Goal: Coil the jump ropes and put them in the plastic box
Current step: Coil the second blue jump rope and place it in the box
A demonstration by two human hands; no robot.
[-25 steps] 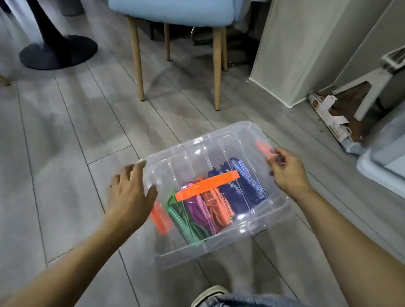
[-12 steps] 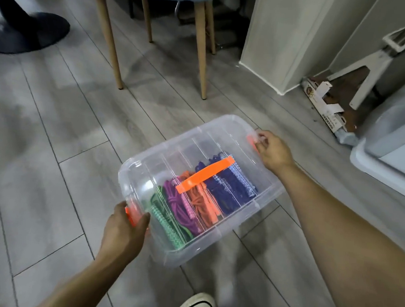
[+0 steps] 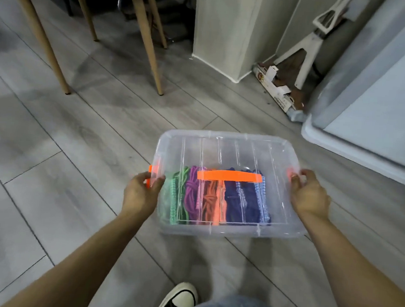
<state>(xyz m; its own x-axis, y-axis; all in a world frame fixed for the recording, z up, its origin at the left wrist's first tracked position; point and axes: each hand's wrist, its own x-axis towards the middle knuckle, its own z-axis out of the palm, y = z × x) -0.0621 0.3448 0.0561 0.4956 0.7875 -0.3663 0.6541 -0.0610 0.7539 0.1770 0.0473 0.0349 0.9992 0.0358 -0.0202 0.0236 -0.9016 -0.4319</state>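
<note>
A clear plastic box [image 3: 223,147] with a lid and an orange top handle [image 3: 229,176] is held above the floor. Inside lie several coiled jump ropes side by side: green [image 3: 171,199], purple [image 3: 191,195], orange [image 3: 210,201] and blue [image 3: 246,203]. My left hand [image 3: 141,192] grips the box's left end around an orange latch [image 3: 150,179]. My right hand [image 3: 309,195] grips the right end at the other orange latch [image 3: 290,173].
Wooden chair legs [image 3: 148,41] stand at the back left on the grey plank floor. A grey cabinet corner [image 3: 228,29] and a white stand [image 3: 307,48] with cardboard scraps are behind the box. A pale grey unit [image 3: 370,111] fills the right. My shoe [image 3: 180,299] is below.
The box has been lifted and turned square to me. My left hand went from the lid's top to gripping the left latch end. The view moved forward and right.
</note>
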